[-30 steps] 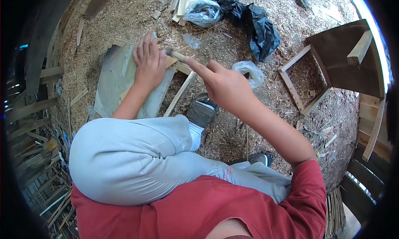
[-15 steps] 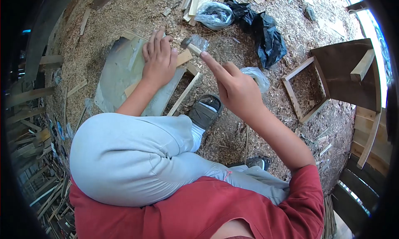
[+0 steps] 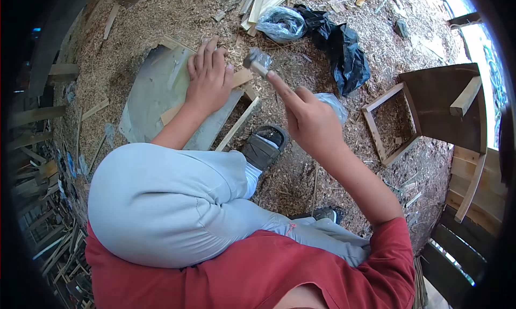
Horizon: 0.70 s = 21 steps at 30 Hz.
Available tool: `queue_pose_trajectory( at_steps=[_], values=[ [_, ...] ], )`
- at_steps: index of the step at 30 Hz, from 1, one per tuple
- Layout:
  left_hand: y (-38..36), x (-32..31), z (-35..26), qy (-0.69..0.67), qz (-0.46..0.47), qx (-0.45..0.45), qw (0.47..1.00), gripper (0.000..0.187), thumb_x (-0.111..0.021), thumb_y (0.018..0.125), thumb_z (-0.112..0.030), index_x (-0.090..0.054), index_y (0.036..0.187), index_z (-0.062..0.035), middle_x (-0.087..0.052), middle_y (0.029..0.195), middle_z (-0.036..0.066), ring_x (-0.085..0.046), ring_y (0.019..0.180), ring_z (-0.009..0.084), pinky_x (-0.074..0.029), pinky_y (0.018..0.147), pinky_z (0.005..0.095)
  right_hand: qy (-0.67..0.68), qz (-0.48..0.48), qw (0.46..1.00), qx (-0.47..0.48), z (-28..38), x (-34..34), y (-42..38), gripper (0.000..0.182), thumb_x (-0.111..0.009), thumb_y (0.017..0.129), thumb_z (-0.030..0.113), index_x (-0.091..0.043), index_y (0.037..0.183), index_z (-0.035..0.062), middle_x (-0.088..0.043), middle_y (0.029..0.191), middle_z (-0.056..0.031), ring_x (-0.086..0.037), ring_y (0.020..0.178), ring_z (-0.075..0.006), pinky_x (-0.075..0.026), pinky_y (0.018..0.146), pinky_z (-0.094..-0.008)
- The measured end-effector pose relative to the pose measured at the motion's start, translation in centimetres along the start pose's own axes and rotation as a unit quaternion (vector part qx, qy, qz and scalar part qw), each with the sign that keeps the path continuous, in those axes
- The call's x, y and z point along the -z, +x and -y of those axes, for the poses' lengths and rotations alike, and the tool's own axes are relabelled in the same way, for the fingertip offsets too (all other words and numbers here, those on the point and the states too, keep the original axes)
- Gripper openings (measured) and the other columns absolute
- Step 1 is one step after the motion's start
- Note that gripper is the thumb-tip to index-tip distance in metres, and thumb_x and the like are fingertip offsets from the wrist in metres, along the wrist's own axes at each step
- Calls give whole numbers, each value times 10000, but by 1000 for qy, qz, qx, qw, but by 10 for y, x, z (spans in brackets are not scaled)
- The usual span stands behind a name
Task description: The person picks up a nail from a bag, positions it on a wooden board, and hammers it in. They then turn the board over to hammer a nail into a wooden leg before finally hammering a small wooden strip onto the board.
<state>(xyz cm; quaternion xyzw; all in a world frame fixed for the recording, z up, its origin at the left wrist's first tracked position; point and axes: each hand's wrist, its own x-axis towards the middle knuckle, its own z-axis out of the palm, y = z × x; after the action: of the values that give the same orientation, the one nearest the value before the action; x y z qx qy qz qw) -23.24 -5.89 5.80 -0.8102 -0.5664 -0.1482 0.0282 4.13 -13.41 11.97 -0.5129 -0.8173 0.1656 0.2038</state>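
Observation:
My right hand (image 3: 313, 115) is wrapped round the handle of a hammer (image 3: 257, 64), index finger stretched along it. The hammer head is raised near the end of a light wooden strip (image 3: 241, 77). My left hand (image 3: 208, 83) lies on that strip with its fingers spread, and the strip crosses a worn grey-green board (image 3: 148, 102). Whether a nail sits under the left fingers cannot be made out. Beside the board's right edge a narrow wooden slat (image 3: 237, 124) slants toward my sandalled foot (image 3: 263, 147).
Clear plastic bags (image 3: 280, 25) and a crumpled black bag (image 3: 349, 59) lie on the shavings-covered ground. A wooden frame with a dark panel (image 3: 443, 104) stands at the right. Wood strips (image 3: 260, 2) lie at the top, and scrap wood is heaped at the left.
The hammer head and my right hand have shifted slightly right and down in view. My left hand stays on the wooden strip. The whole view has shifted a little.

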Motion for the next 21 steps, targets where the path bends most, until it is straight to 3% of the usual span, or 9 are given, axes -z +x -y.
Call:
queue_pose_trajectory(
  at_steps=[2, 4, 10, 16, 18, 21],
  values=[
    [-1, -1, 0, 2, -1, -2, 1000, 391, -478, 1064, -270, -490, 1385, -47, -342, 1677, 185, -279, 1568, 399, -170, 1253, 583, 22, -48, 998, 16, 3, -1, -2, 749, -661, 939, 94, -478, 1619, 348, -614, 840, -100, -674, 610, -307, -544, 513, -447],
    [-1, 1, 1, 6, -6, -5, 1000, 391, -480, 1063, -270, -490, 1385, -49, -346, 1675, 186, -278, 1569, 399, -169, 1253, 585, -25, 80, 996, -36, 8, -1, -2, 773, -648, 955, 40, -464, 1634, 361, -611, 842, -98, -648, 615, -297, -527, 558, -453],
    [-3, 2, 1, 11, -1, -6, 1000, 422, -484, 1060, -273, -481, 1424, -58, -333, 1687, 183, -263, 1582, 394, -163, 1253, 597, 54, -1, 998, -21, 5, -5, -4, 738, -655, 958, 55, -478, 1625, 318, -608, 835, -117, -669, 636, -330, -546, 565, -465],
    [-8, 9, -2, -3, 27, -17, 999, 458, -468, 1063, -301, -478, 1451, -58, -303, 1713, 180, -251, 1593, 383, -139, 1259, 587, 53, 20, 998, -23, 2, -6, -9, 748, -661, 949, 47, -479, 1626, 306, -605, 832, -120, -666, 645, -328, -548, 570, -464],
    [-8, 10, -1, -19, 44, -23, 999, 476, -504, 1050, -269, -438, 1468, -52, -266, 1725, 178, -229, 1600, 381, -150, 1236, 660, 54, 33, 998, -31, 4, -3, -10, 742, -659, 950, 38, -492, 1621, 309, -613, 831, -118, -667, 659, -323, -547, 591, -462],
    [-8, 10, 0, -11, 56, -18, 998, 507, -510, 1050, -284, -408, 1496, -65, -252, 1733, 173, -215, 1605, 381, -143, 1240, 663, 55, 52, 997, -32, 5, 1, -11, 714, -649, 972, 37, -500, 1621, 296, -632, 842, -111, -685, 692, -311, -554, 618, -453]
  ],
)
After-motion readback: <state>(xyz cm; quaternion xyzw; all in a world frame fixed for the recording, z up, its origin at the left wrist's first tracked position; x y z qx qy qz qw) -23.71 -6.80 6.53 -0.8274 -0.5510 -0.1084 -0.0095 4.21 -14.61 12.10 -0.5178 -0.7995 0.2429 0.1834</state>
